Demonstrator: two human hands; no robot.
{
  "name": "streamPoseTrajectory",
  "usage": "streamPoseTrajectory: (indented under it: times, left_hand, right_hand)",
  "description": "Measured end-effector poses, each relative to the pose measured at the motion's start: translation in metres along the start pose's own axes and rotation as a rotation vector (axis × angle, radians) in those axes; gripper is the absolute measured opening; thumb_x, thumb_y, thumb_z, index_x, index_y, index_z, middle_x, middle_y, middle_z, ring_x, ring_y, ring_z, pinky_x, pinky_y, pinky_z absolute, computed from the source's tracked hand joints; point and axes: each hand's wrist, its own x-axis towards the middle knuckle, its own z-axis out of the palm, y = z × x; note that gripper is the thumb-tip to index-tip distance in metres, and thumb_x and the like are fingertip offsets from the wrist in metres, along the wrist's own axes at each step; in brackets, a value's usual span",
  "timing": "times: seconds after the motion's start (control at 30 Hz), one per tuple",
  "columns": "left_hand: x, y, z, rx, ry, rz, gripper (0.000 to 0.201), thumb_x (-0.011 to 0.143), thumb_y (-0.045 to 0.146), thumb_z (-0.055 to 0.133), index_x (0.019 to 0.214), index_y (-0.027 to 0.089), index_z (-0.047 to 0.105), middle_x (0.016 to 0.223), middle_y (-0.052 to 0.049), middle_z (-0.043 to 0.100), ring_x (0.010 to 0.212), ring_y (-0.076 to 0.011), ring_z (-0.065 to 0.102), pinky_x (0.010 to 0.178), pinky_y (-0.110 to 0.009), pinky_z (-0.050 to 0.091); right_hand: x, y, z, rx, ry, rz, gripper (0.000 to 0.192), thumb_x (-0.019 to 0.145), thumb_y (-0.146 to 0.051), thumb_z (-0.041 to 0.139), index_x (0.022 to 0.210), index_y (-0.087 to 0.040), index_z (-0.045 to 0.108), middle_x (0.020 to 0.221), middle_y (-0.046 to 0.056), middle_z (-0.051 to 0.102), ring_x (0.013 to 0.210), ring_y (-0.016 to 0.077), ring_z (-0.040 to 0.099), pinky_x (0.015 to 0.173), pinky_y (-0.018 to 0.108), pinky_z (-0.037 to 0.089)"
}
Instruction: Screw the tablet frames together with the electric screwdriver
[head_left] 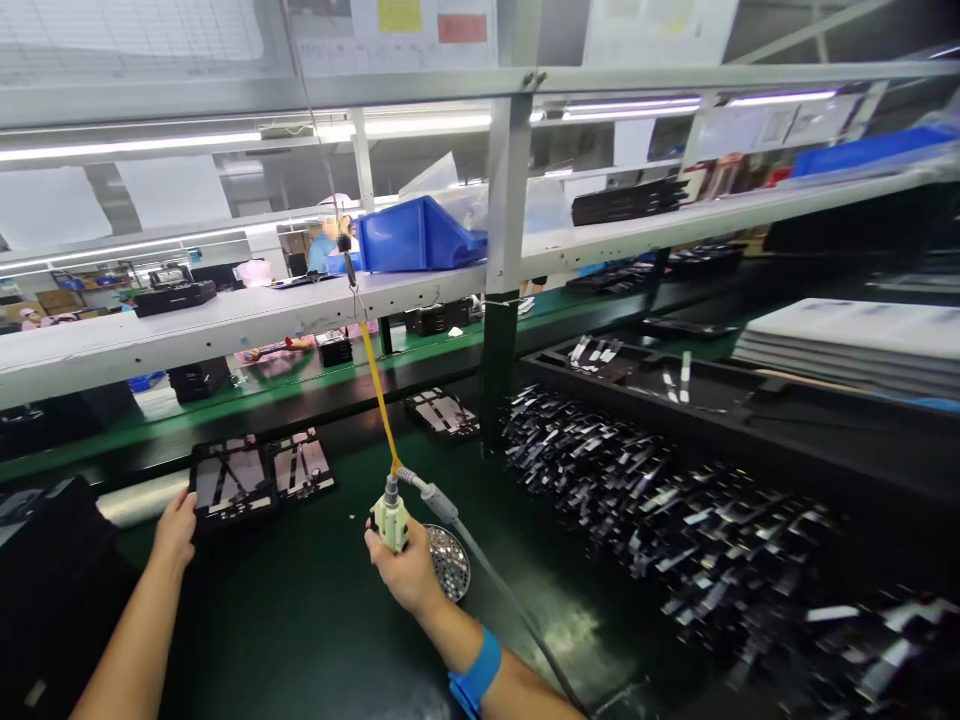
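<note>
My right hand point(409, 572) is wrapped round a pale electric screwdriver point(391, 522), which hangs from a yellow cord point(379, 395) and has a grey cable point(495, 575) running off to the lower right. Its lower end is hidden by the hand. Just behind that hand lies a round dish point(466, 590) of small shiny metal pieces. On the left, my left hand point(176, 532) grips the near left edge of a flat black panel point(231, 478) with pale areas and dark strips. A second similar panel point(302, 465) lies right beside it.
Another panel point(444, 412) lies farther back by a post point(501, 370). A large heap of black and silver strips point(637, 490) covers the right side, before a black tray point(705, 425). Dark stacked parts point(56, 590) stand at left. A blue bin point(420, 235) sits on the shelf.
</note>
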Motion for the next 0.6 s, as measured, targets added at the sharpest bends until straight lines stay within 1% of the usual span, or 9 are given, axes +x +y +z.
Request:
streamPoseTrajectory:
  times: [0.1, 0.17, 0.23, 0.33, 0.4, 0.43, 0.5, 0.53, 0.6]
  left_hand:
    - [-0.05, -0.004, -0.006, -0.089, -0.155, -0.141, 0.049, 0.098, 0.014, 0.058, 0.146, 0.021, 0.057, 0.101, -0.007, 0.077, 0.081, -0.018, 0.077, 0.085, -0.035, 0.063]
    - [-0.093, -0.013, -0.011, -0.142, -0.232, -0.208, 0.053, 0.099, 0.012, 0.055, 0.151, 0.022, 0.052, 0.103, -0.009, 0.078, 0.082, -0.0178, 0.078, 0.087, -0.035, 0.063]
    - [-0.141, -0.024, -0.017, -0.192, -0.299, -0.279, 0.053, 0.099, 0.012, 0.056, 0.151, 0.021, 0.052, 0.105, -0.01, 0.078, 0.084, -0.0185, 0.078, 0.087, -0.035, 0.063]
    - [-0.208, -0.042, -0.025, -0.302, -0.344, -0.422, 0.052, 0.099, 0.013, 0.059, 0.149, 0.025, 0.054, 0.11, -0.01, 0.078, 0.091, -0.0191, 0.078, 0.09, -0.034, 0.063]
    - [-0.24, -0.053, -0.03, -0.283, -0.332, -0.479, 0.051, 0.098, 0.015, 0.061, 0.148, 0.026, 0.055, 0.114, -0.01, 0.078, 0.095, -0.019, 0.078, 0.092, -0.033, 0.062]
    - [-0.25, -0.058, -0.034, -0.243, -0.338, -0.486, 0.051, 0.098, 0.016, 0.062, 0.148, 0.026, 0.055, 0.116, -0.01, 0.077, 0.096, -0.019, 0.077, 0.092, -0.033, 0.062]
    - [-0.259, -0.065, -0.046, -0.088, -0.4, -0.42, 0.047, 0.098, 0.021, 0.063, 0.145, 0.024, 0.058, 0.12, -0.01, 0.075, 0.099, -0.0197, 0.076, 0.094, -0.034, 0.061]
    - [-0.259, -0.066, -0.053, 0.028, -0.451, -0.327, 0.044, 0.097, 0.024, 0.064, 0.141, 0.022, 0.061, 0.12, -0.011, 0.075, 0.101, -0.0207, 0.075, 0.094, -0.036, 0.06]
    - [-0.254, -0.062, -0.067, 0.31, -0.54, -0.026, 0.039, 0.094, 0.032, 0.068, 0.131, 0.019, 0.068, 0.121, -0.012, 0.072, 0.105, -0.0244, 0.072, 0.095, -0.039, 0.06]
  right_hand:
    - [0.004, 0.003, -0.002, 0.001, 0.022, -0.009, 0.017, 0.086, -0.032, 0.066, 0.095, -0.018, 0.066, 0.073, 0.0, 0.064, 0.062, 0.0138, 0.057, 0.061, 0.027, 0.052]
    - [0.006, 0.005, -0.003, 0.005, 0.039, -0.014, 0.019, 0.087, -0.034, 0.066, 0.097, -0.018, 0.067, 0.074, 0.001, 0.065, 0.061, 0.0143, 0.058, 0.06, 0.027, 0.052]
    - [0.008, 0.005, -0.004, 0.008, 0.057, -0.02, 0.02, 0.086, -0.035, 0.066, 0.096, -0.018, 0.067, 0.074, 0.002, 0.066, 0.061, 0.0148, 0.059, 0.06, 0.028, 0.053]
    - [0.01, 0.005, -0.005, 0.003, 0.087, -0.027, 0.019, 0.085, -0.035, 0.068, 0.093, -0.018, 0.068, 0.075, 0.002, 0.068, 0.06, 0.0145, 0.059, 0.059, 0.027, 0.053]
    - [0.011, 0.004, -0.005, 0.0, 0.107, -0.026, 0.017, 0.084, -0.035, 0.068, 0.091, -0.019, 0.067, 0.074, 0.002, 0.067, 0.059, 0.0141, 0.059, 0.058, 0.027, 0.054]
    - [0.011, 0.004, -0.005, -0.001, 0.115, -0.023, 0.017, 0.084, -0.035, 0.068, 0.09, -0.019, 0.067, 0.073, 0.001, 0.067, 0.058, 0.014, 0.059, 0.058, 0.027, 0.053]
    - [0.009, 0.003, -0.004, -0.002, 0.117, -0.007, 0.019, 0.085, -0.037, 0.068, 0.091, -0.019, 0.068, 0.072, 0.0, 0.066, 0.058, 0.0142, 0.059, 0.057, 0.027, 0.053]
    - [0.009, 0.004, -0.003, -0.001, 0.111, 0.002, 0.02, 0.084, -0.038, 0.068, 0.092, -0.019, 0.068, 0.072, 0.001, 0.067, 0.058, 0.0146, 0.06, 0.057, 0.027, 0.053]
    - [0.007, 0.004, -0.001, -0.002, 0.103, 0.046, 0.022, 0.083, -0.04, 0.07, 0.094, -0.02, 0.069, 0.077, 0.001, 0.069, 0.061, 0.015, 0.062, 0.058, 0.027, 0.054]
